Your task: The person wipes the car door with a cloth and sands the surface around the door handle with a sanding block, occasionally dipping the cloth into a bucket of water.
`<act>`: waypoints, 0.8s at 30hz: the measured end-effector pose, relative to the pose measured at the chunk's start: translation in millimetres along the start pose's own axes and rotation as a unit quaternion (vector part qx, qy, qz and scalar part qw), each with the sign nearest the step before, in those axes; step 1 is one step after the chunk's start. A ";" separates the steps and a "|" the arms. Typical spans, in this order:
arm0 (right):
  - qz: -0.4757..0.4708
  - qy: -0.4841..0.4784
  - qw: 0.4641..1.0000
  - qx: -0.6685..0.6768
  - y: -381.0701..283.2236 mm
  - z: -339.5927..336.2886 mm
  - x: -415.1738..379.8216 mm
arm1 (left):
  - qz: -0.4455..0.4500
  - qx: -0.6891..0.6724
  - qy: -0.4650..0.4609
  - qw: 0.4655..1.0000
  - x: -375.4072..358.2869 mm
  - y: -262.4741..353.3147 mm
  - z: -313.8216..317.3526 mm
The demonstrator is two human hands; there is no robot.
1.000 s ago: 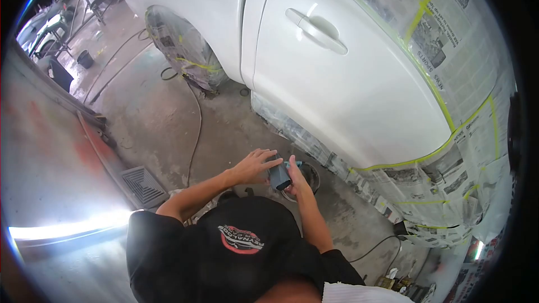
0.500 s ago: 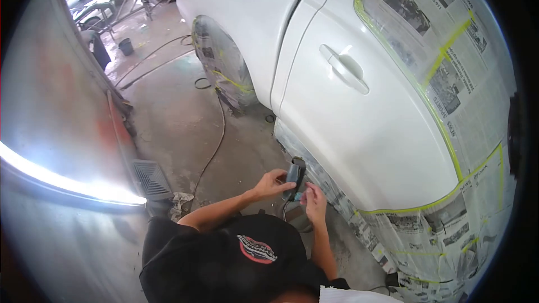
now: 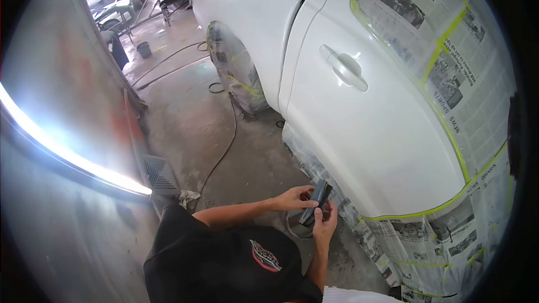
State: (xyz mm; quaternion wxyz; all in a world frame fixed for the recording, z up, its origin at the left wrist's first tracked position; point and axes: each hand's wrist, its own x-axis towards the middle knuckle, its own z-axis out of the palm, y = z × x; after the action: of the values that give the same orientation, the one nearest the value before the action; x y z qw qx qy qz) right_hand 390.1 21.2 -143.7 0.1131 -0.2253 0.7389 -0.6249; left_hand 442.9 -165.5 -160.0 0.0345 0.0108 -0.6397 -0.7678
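A floor drain (image 3: pixel 160 174) and an air hose (image 3: pixel 222 154) lie left on the concrete floor (image 3: pixel 185 118). Centre, the left hand (image 3: pixel 293 197) and right hand (image 3: pixel 324 221) have raised a dark sanding block (image 3: pixel 315 202) off the bowl (image 3: pixel 292 225), fingers closed around it. Rightward, it now sits just beside the white car door (image 3: pixel 370 134), above masking newspaper (image 3: pixel 443 241).

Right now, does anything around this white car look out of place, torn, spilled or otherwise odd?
Nothing stands out. The newspaper masking on the window lies flat under its yellow-green tape, the door panel shows no visible damage, and both hands, left hand and right hand, hold a dark sanding block beside it. A crumpled rag lies on the floor.
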 end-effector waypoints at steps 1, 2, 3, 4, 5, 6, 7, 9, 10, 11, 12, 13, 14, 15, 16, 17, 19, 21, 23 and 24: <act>0.022 0.002 0.999 0.048 2.7 -2.1 -4.2 | -0.021 0.022 0.000 1.000 -2.1 2.2 3.6; 0.029 -0.008 0.998 0.062 5.3 -4.0 -8.4 | -0.041 0.044 -0.001 0.998 -5.5 11.0 7.8; 0.034 -0.015 0.996 0.076 7.7 -4.7 -11.5 | -0.062 0.067 -0.004 0.996 -8.3 19.1 10.7; 0.041 -0.021 0.995 0.091 9.6 -4.5 -14.6 | -0.061 0.066 0.005 0.996 -12.5 25.2 12.4; 0.043 -0.037 0.994 0.091 9.3 -4.8 -17.6 | -0.059 0.064 0.013 0.996 -17.9 29.9 14.1; 0.044 -0.051 0.994 0.091 7.2 -6.0 -19.9 | -0.058 0.062 0.019 0.996 -21.4 31.2 15.6; 0.044 -0.065 0.993 0.090 4.1 -7.1 -20.2 | -0.031 0.042 0.006 0.999 -20.1 21.0 12.9; 0.026 -0.078 0.995 0.055 -5.2 -7.0 -17.4 | 0.021 -0.001 -0.020 1.000 -19.2 7.3 6.1; 0.017 -0.085 0.996 0.038 -6.8 -6.1 -18.2 | -0.025 -0.005 -0.026 0.999 -21.8 0.9 1.6; 0.011 -0.073 0.996 0.046 -2.6 -3.6 -19.3 | -0.070 -0.009 -0.031 0.997 -25.8 20.4 -1.6; 0.003 -0.062 0.997 0.055 4.0 1.1 -17.4 | -0.112 -0.011 -0.036 0.993 -26.7 31.6 -5.0; -0.005 -0.052 0.997 0.064 7.2 4.3 -16.4 | -0.107 -0.016 -0.030 0.994 -27.0 29.9 -6.1; -0.003 -0.050 0.997 0.062 5.1 6.9 -15.3 | -0.102 -0.020 -0.023 0.994 -27.4 26.3 -7.2; 0.000 -0.047 0.997 0.061 1.3 10.1 -14.9 | -0.097 -0.026 -0.017 0.995 -27.7 22.2 -8.1; 0.003 -0.042 0.997 0.058 -1.8 13.2 -15.7 | -0.076 -0.036 -0.014 0.996 -28.8 17.3 -9.3; 0.004 -0.039 0.997 0.071 -2.6 16.7 -16.1 | -0.056 -0.047 -0.013 0.997 -29.9 14.0 -10.3; 0.006 -0.032 0.995 0.095 -1.9 22.3 -15.8 | -0.019 -0.053 -0.011 0.998 -27.5 8.3 -10.8; 0.003 -0.026 0.997 0.069 -3.0 22.8 -16.2 | 0.008 -0.030 -0.007 0.999 -24.8 8.3 -9.9; -0.040 -0.021 0.999 0.015 2.4 23.2 -11.4 | 0.020 0.012 0.001 1.000 -20.7 4.8 -10.4; -0.077 -0.017 0.996 -0.028 13.3 22.8 -7.9 | 0.022 0.035 0.002 0.999 -17.6 1.8 -8.6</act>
State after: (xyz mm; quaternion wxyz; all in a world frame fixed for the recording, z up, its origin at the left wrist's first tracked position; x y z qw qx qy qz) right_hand 404.7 6.6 -162.1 0.0704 -0.2952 0.7346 -0.6068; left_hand 461.0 -173.1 -160.3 0.0524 -0.0006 -0.6662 -0.7439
